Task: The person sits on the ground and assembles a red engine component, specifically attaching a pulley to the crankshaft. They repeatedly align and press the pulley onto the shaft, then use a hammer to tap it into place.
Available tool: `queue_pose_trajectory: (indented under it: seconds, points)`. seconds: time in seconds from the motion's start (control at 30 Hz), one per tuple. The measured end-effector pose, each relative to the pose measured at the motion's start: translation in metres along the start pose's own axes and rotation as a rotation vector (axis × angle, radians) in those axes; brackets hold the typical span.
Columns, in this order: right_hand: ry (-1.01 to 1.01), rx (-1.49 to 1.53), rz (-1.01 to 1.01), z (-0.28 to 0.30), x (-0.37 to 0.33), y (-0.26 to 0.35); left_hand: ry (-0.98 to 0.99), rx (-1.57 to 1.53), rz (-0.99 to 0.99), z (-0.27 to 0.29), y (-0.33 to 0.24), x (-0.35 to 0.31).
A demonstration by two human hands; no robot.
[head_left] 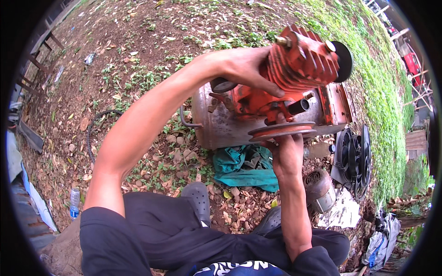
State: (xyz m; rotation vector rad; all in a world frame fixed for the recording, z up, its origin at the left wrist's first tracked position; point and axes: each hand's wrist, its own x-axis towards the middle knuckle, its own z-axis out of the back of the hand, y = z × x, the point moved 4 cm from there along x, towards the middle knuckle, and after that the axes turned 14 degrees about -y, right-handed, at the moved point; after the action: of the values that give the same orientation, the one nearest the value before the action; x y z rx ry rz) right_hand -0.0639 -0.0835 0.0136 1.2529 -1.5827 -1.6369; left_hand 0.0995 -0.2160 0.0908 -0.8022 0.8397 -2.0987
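An orange-red air compressor pump with a finned cylinder sits on a worn grey metal tank. My left hand reaches round the left side of the fins and grips the cylinder, its thumb in front. At the pump's near side is a thin orange pulley, seen almost edge-on. From below, my right hand is closed on the pulley, with part of the fingers hidden behind its rim. A short black pipe end sticks out just above the pulley. A round black part is fixed at the pump's upper right.
A green cloth lies in front of the tank. To its right are a rusty electric motor, a black fan and a plastic bottle. A black belt curves over leaf-strewn ground at left, beyond another bottle.
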Motion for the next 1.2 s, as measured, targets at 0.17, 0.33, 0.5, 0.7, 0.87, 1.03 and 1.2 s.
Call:
queue_pose_trajectory:
  seconds: [0.17, 0.33, 0.5, 0.7, 0.87, 1.03, 1.2]
  points:
    - [0.115, -0.060, 0.036, 0.015, 0.005, -0.002, -0.084, 0.226, -0.114, -0.003, -0.012, -0.019]
    - [0.155, -0.038, 0.198, 0.027, 0.009, -0.026, -0.193, 0.525, -0.063, -0.015, -0.028, -0.030]
    - [0.139, -0.022, 0.217, 0.027, 0.009, -0.025, -0.162, 0.464, 0.065, -0.014, -0.030, -0.029]
    - [0.131, -0.028, 0.222, 0.027, 0.012, -0.029, -0.492, 0.673, -0.252, -0.009, -0.034, -0.042]
    - [0.118, -0.038, 0.207, 0.027, 0.010, -0.025, -0.406, 0.470, -0.070, -0.014, -0.049, -0.056]
    - [0.141, 0.020, 0.171, 0.025, 0.008, -0.022, -0.252, 0.306, -0.164, -0.037, -0.056, -0.055]
    - [0.134, 0.033, 0.171, 0.024, 0.009, -0.022, -0.246, 0.436, -0.162, -0.046, -0.064, -0.057]
